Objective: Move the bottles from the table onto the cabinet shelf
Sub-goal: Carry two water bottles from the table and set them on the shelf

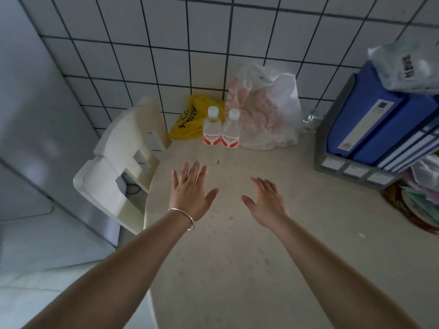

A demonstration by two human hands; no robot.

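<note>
At the far edge of the table (237, 245), against the tiled wall: two water bottles (221, 129) upright, side by side and touching, white caps on, red-and-white labels low on each. Both still on the table, none moved yet by the look of it; no cabinet shelf plainly in view, though maybe the grey panel at the left edge belongs to it.

Nearer the camera, above the bare tabletop: left hand (190, 188) with fingers spread and straight, right hand (266, 198) loosely open, both holding nothing, both short of the bottles.

Step in hand, probably: the reach. Next move calls for going forward and closing one hand round each bottle, low on the body, then lifting straight up.

Close around the bottles: a yellow bag (187, 119) just behind on the left, a white plastic bag (266, 110) against the right one, likely to rustle or snag. Further right, a grey file rack with blue folders (370, 119); left of the table, a white plastic chair (123, 162).
</note>
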